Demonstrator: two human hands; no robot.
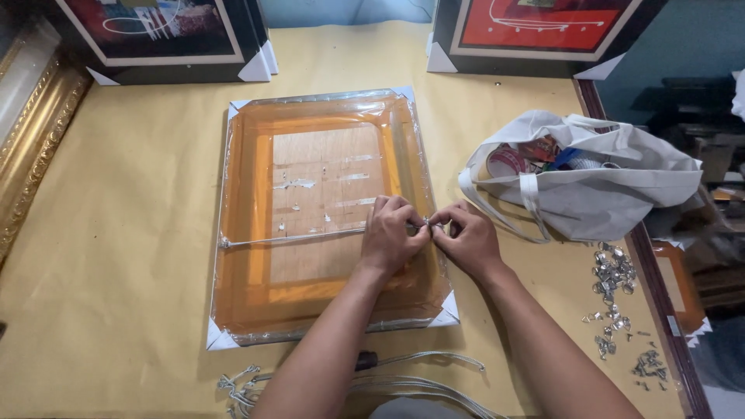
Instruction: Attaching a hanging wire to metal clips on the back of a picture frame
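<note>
Frame: picture frame [326, 213] lying face down in the middle of the worktop [132, 256]; wrapped in clear plastic, with white corner guards; orange-brown border around a wooden backboard
Wire: thin wire [295, 237] running across the back of the frame from its left edge to a small metal fitting [427, 224] near the right edge
Left hand: left hand [394, 233] resting on the frame's back; fingers curled and pinching the wire at the fitting
Right hand: right hand [468, 237] just beside the left, over the frame's right edge; fingertips pinched on the same fitting; the two hands touching at the fingertips
Bag: white cloth bag [597, 186] to the right of the frame, open, full of small coloured items
Hardware: scatter of small metal clips [613, 271] on the worktop near its right edge, below the bag
Loose wire: bundle of wire [403, 382] lying at the near edge of the worktop, between the forearms
Background: two framed pictures [155, 35] standing at the far edge; gilded frame [35, 132] at the left
</note>
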